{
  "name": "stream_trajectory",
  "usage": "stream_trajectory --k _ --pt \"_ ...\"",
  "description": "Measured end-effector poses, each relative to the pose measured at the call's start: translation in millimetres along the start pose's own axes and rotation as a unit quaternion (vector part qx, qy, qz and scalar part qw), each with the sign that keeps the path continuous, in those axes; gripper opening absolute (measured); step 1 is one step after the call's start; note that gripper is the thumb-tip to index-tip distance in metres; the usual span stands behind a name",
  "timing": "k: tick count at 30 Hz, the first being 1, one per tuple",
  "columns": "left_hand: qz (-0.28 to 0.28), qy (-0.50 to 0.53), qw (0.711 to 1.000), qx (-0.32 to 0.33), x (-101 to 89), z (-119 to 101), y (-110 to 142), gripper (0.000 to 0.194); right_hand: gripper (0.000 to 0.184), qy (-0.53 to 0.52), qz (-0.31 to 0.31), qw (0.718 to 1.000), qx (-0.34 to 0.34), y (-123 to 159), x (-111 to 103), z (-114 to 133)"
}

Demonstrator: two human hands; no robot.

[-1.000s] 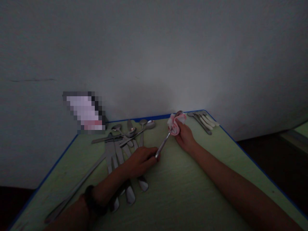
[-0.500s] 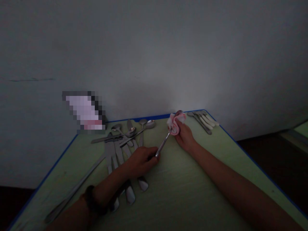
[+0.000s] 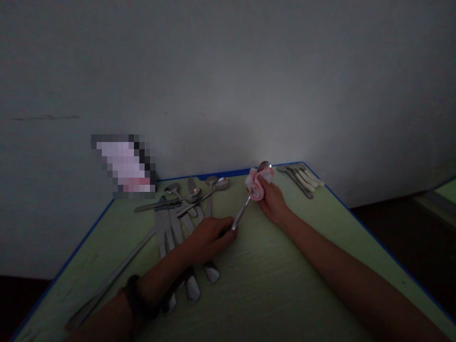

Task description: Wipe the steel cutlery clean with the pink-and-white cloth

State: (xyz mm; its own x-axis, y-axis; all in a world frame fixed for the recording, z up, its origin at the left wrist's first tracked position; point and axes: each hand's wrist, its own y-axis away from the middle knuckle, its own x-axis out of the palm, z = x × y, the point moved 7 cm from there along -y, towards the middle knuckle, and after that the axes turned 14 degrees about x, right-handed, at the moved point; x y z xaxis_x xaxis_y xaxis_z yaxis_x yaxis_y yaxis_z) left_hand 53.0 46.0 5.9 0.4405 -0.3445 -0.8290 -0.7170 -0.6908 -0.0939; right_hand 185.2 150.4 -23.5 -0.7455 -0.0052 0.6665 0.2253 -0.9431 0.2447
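My left hand (image 3: 215,237) is closed on the handle end of a metal spoon (image 3: 243,211), which slants up and away to the right. Around the spoon's neck is a crumpled pink and white cloth (image 3: 257,184), pinched in my right hand (image 3: 272,202). The rounded bowl of the spoon shows past the far side of the cloth. Beneath and beside my left forearm lie several metal table knives (image 3: 193,289), partly hidden by the arm. Beyond that hand, several loose spoons (image 3: 223,183) cross one another.
Several pieces of cutlery with white handles (image 3: 307,180) lie at the far right corner beside a metal-handled one (image 3: 302,189). A long metal utensil (image 3: 114,275) lies at the left. A blurred-out device (image 3: 124,164) leans on the wall (image 3: 228,85) behind the blue-edged table (image 3: 270,294).
The cloth in my right hand has shifted slightly down the spoon, and more of the spoon's bowl shows above it. My left hand has barely moved.
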Motion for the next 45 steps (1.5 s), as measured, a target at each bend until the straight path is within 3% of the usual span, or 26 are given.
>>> stream_trajectory --k 15,30,45 --pt "-0.010 0.031 0.999 0.032 -4.0 -4.6 2.4 0.023 0.019 -0.002 0.003 1.000 0.010 -0.7 -1.4 -1.8" --pt "0.001 -0.001 1.000 0.010 -1.2 -2.2 0.7 0.029 0.023 0.013 0.030 0.999 -0.009 -2.4 0.4 -2.1" --pt "-0.011 0.042 0.999 0.031 -1.5 -0.4 3.7 0.021 0.023 0.042 0.018 0.999 -0.005 0.9 1.5 -2.4"
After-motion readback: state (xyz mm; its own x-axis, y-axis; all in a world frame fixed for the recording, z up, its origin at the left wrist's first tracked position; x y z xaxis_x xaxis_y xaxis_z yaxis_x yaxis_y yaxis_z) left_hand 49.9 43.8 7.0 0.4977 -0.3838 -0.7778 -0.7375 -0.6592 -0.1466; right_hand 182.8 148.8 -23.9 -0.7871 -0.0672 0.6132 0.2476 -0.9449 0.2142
